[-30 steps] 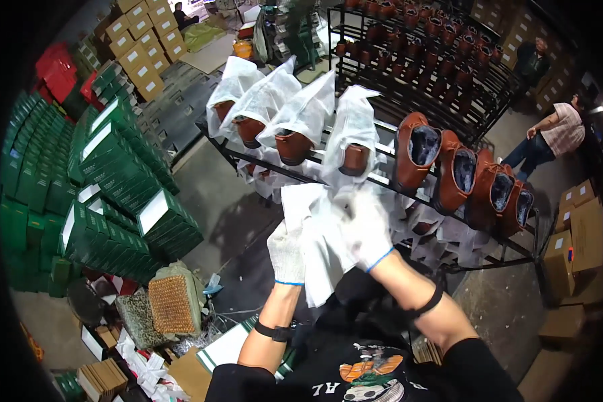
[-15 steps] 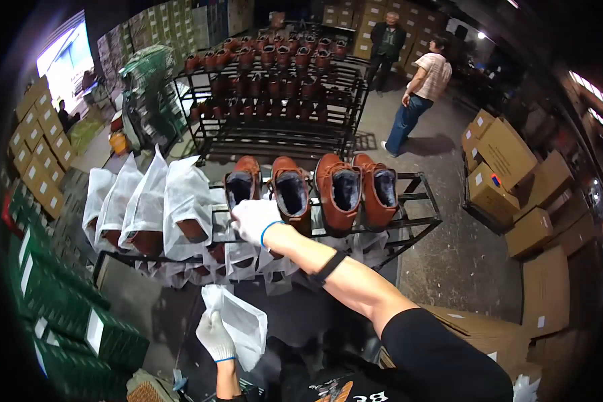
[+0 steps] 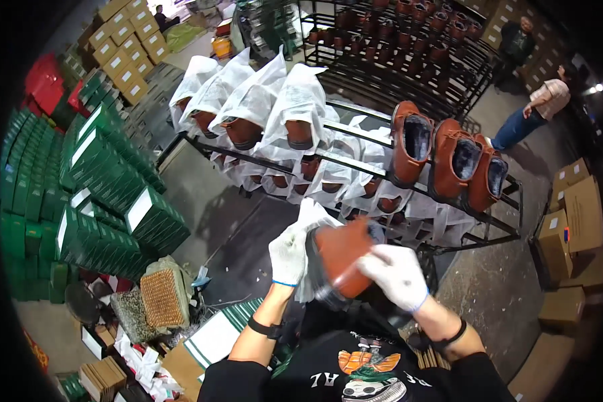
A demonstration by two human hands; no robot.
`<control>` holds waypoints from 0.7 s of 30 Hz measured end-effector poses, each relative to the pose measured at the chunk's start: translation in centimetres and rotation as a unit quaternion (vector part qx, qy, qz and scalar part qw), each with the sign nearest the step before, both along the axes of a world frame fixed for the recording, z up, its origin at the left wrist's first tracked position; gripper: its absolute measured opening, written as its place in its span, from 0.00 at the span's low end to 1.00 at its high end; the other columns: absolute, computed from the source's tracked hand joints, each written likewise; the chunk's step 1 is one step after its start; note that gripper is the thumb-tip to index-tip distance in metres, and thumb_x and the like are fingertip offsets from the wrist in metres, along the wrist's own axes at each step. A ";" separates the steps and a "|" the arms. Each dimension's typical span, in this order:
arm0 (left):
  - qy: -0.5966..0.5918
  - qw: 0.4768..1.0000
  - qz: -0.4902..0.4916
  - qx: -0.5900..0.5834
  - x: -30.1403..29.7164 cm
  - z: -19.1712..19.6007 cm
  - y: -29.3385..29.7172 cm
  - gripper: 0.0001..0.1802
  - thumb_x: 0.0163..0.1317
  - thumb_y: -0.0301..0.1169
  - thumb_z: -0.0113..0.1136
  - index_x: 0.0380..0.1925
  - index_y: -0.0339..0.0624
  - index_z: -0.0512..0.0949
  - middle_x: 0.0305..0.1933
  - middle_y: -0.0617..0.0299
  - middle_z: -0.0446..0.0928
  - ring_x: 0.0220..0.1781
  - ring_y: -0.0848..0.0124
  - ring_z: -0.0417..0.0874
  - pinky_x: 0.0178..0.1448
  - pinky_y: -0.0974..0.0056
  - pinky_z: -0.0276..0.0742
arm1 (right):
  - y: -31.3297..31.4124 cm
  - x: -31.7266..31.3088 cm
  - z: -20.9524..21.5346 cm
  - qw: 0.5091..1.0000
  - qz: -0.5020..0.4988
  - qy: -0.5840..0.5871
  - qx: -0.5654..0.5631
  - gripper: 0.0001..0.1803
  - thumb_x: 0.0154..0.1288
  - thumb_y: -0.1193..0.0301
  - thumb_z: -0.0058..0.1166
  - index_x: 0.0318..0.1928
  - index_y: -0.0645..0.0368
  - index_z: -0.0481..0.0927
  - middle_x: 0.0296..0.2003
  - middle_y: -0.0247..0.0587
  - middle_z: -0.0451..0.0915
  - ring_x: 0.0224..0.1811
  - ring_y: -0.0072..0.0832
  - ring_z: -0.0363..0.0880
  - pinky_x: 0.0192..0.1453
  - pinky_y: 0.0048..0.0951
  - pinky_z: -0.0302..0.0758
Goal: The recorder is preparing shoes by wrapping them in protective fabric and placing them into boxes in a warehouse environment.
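Both gloved hands grip a brown shoe (image 3: 342,258) at chest height, below the rack (image 3: 355,164). The left hand (image 3: 288,254) clamps a white bag (image 3: 311,221) against the shoe; the right hand (image 3: 396,275) closes over its heel end. Green boxes (image 3: 114,201) are stacked at left.

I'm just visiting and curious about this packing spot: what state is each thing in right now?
Left hand: gloved, gripping the white bag.
Right hand: gloved, gripping the brown shoe.
Brown shoe: sole up, partly inside the bag.
White bag: open, partly around the shoe.
Bagged shoes: covered, on the rack.
Bare shoes: uncovered, on the rack.
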State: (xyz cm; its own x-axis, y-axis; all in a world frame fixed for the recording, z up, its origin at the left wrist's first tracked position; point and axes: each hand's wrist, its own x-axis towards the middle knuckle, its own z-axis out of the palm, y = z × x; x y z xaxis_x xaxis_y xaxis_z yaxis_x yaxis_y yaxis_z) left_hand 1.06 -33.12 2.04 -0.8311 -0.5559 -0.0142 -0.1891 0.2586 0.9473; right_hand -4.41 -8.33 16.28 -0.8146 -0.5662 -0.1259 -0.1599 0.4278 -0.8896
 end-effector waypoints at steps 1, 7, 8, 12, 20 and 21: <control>0.045 0.999 -0.027 -0.011 -0.7 1.5 0.8 0.14 0.80 0.27 0.61 0.55 0.30 0.87 0.38 0.59 0.90 0.41 0.79 0.84 0.48 0.66 0.81 | -0.1 -1.4 -0.8 0.973 0.170 0.153 0.041 0.14 0.76 0.58 0.62 0.39 0.55 0.87 0.31 0.48 0.84 0.37 0.53 0.87 0.40 0.47 0.82; 0.060 0.995 -0.066 -0.033 -0.4 4.2 0.6 0.13 0.80 0.29 0.60 0.52 0.31 0.88 0.33 0.48 0.89 0.37 0.77 0.87 0.43 0.64 0.81 | -2.5 -0.7 -2.1 0.935 0.224 0.274 0.023 0.15 0.77 0.57 0.59 0.38 0.53 0.85 0.36 0.44 0.85 0.37 0.49 0.87 0.40 0.46 0.83; 0.059 0.993 -0.085 -0.062 -1.0 4.8 0.3 0.12 0.80 0.28 0.61 0.50 0.30 0.88 0.33 0.49 0.89 0.36 0.78 0.85 0.42 0.64 0.81 | -1.9 -1.4 -1.2 0.919 0.279 0.273 0.049 0.16 0.78 0.56 0.58 0.38 0.55 0.85 0.36 0.45 0.85 0.38 0.51 0.87 0.41 0.47 0.83; 0.013 0.992 -0.110 -0.058 -2.5 7.2 0.1 0.12 0.79 0.28 0.62 0.44 0.27 0.87 0.32 0.50 0.88 0.34 0.78 0.80 0.41 0.62 0.79 | -0.7 -2.3 -1.6 0.964 0.138 0.223 0.049 0.18 0.77 0.55 0.58 0.41 0.58 0.86 0.37 0.49 0.86 0.46 0.54 0.87 0.48 0.50 0.84; 0.004 0.973 -0.164 -0.162 -2.3 7.0 -1.3 0.11 0.74 0.24 0.66 0.52 0.31 0.89 0.43 0.37 0.90 0.47 0.58 0.96 0.49 0.59 0.87 | -4.1 -1.6 -4.4 0.959 0.125 0.246 0.067 0.20 0.77 0.52 0.54 0.40 0.54 0.88 0.39 0.48 0.89 0.44 0.55 0.88 0.49 0.53 0.85; 0.042 0.970 -0.161 -0.179 -1.8 5.6 -1.7 0.11 0.74 0.23 0.67 0.51 0.29 0.89 0.43 0.37 0.90 0.45 0.65 0.96 0.50 0.60 0.86 | -5.1 -1.0 -3.7 0.923 0.288 0.235 0.102 0.19 0.78 0.53 0.54 0.39 0.54 0.88 0.38 0.47 0.89 0.43 0.54 0.89 0.48 0.53 0.85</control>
